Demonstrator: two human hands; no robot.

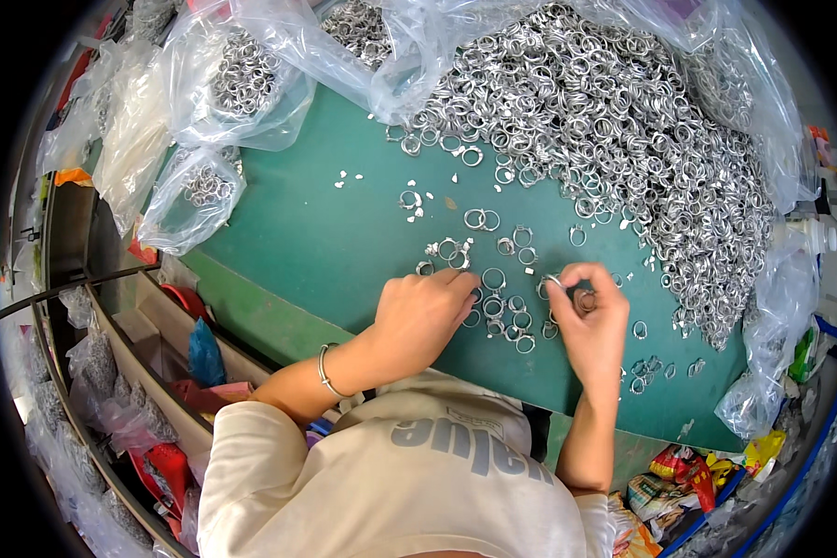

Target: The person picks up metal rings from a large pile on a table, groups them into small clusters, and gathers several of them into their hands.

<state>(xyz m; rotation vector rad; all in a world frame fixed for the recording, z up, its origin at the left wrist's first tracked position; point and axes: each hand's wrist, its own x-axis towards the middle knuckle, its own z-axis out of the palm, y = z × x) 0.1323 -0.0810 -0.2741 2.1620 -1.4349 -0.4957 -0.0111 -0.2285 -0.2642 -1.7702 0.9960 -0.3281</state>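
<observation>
Over the front middle of the green table (pixel 335 251), my left hand (pixel 420 318) is closed, its fingertips bent down beside a small group of silver rings (pixel 494 307). Whatever those fingertips grip, if anything, is hidden. My right hand (pixel 590 316) pinches a silver ring (pixel 550 283) between thumb and fingers, right of the group. Something round and brownish shows among its curled fingers, too small to make out. Farther off lie a touching pair of rings (pixel 482 219) and another ring (pixel 454 249) with small white bits around it.
A large heap of silver rings (pixel 623 112) covers the far right of the table. Plastic bags of rings (pixel 246 79) stand at the far left. A few dark rings (pixel 646 372) lie near the right front. A compartmented drawer (pixel 149 325) is on the left; colourful packets (pixel 684 470) sit below right.
</observation>
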